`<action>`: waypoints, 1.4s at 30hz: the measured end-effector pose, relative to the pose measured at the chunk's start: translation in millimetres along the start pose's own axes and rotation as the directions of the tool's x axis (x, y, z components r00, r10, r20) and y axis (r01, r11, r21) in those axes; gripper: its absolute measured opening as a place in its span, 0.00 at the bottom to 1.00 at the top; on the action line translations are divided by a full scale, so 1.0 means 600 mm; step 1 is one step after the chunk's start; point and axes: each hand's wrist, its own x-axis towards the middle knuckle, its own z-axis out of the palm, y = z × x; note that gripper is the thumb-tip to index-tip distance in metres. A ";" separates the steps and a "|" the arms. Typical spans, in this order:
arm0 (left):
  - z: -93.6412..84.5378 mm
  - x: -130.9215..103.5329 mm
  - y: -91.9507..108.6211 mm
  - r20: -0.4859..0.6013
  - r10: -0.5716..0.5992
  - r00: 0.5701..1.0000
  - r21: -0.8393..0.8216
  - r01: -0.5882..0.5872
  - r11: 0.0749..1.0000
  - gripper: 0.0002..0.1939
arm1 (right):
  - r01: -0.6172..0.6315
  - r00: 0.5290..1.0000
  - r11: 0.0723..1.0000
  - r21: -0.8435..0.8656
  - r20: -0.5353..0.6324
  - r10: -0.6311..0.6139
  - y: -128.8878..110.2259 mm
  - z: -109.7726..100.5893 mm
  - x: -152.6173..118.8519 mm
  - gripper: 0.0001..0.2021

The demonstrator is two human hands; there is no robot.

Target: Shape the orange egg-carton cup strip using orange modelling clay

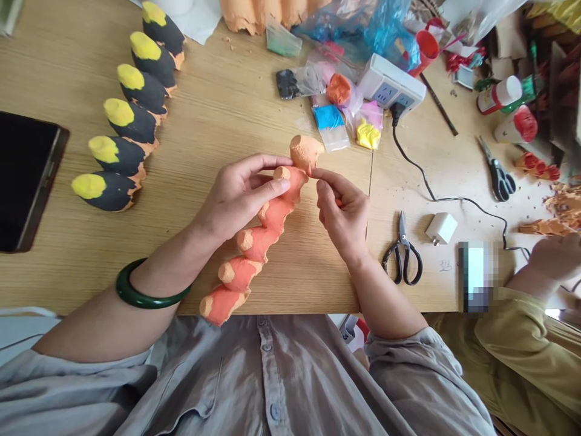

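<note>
My left hand (242,194) grips the upper end of an egg-carton strip (254,240), thumb on one side and fingers behind. Bright orange-red clay coats most of its bumps, while the tips and the top bump show bare pale orange. My right hand (342,212) is at the strip's upper right edge, its index fingertip pressing a small bit of orange clay there. The other fingers are curled in, and a piece of orange clay (338,202) peeks out between them. The lower end of the strip hangs over the table edge near my shirt.
A second strip (145,91), black with yellow tips, lies at the left by a dark tablet (27,181). Bagged clays, blue (329,118) and yellow (367,133), sit near a power strip (393,85). Scissors (403,251), a charger (442,228) and a co-worker's arm (544,266) are at right.
</note>
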 end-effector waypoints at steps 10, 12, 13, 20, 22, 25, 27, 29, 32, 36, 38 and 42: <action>0.019 -0.017 0.019 -0.183 0.273 0.944 0.167 -0.244 0.955 0.16 | -0.064 0.997 0.996 0.057 0.041 0.061 -0.009 0.005 -0.024 0.20; 0.018 -0.017 0.015 -0.176 0.359 0.917 0.226 -0.317 0.921 0.17 | -0.049 0.997 0.998 0.036 0.056 0.047 -0.007 0.004 -0.026 0.22; 0.017 -0.017 0.014 -0.165 0.390 0.906 0.255 -0.343 0.904 0.18 | -0.044 0.997 0.998 0.032 0.066 0.042 -0.005 0.003 -0.026 0.23; 0.008 -0.019 0.010 -0.100 0.516 0.851 0.406 -0.438 0.802 0.19 | -0.101 0.982 0.987 0.127 0.171 0.078 0.001 0.005 -0.030 0.32; 0.011 -0.021 0.012 -0.097 0.542 0.835 0.438 -0.453 0.776 0.20 | -0.131 0.975 0.980 0.150 0.196 0.100 0.000 0.007 -0.033 0.34; 0.016 -0.027 0.020 -0.093 0.559 0.824 0.469 -0.459 0.755 0.20 | -0.151 0.971 0.974 0.170 0.210 0.114 0.000 0.009 -0.035 0.35; 0.020 -0.032 0.029 -0.104 0.515 0.851 0.461 -0.418 0.783 0.19 | -0.147 0.972 0.973 0.179 0.207 0.109 0.001 0.010 -0.037 0.34; 0.024 -0.035 0.038 -0.125 0.436 0.891 0.433 -0.346 0.832 0.16 | -0.134 0.975 0.976 0.174 0.197 0.099 0.002 0.012 -0.038 0.34; 0.028 -0.039 0.048 -0.152 0.351 0.924 0.383 -0.272 0.883 0.13 | -0.104 0.980 0.985 0.141 0.185 0.077 0.006 0.017 -0.040 0.34; 0.032 -0.041 0.055 -0.174 0.283 0.943 0.339 -0.213 0.916 0.12 | -0.017 0.988 0.999 0.037 0.151 0.011 0.013 0.023 -0.042 0.33; 0.034 -0.042 0.054 -0.175 0.267 0.948 0.332 -0.199 0.922 0.12 | 0.062 0.991 0.995 -0.074 0.122 -0.053 0.016 0.024 -0.044 0.30; 0.031 -0.036 0.035 -0.180 0.268 0.946 0.287 -0.210 0.935 0.13 | 0.139 0.989 0.947 -0.290 0.097 -0.116 0.018 0.023 -0.041 0.25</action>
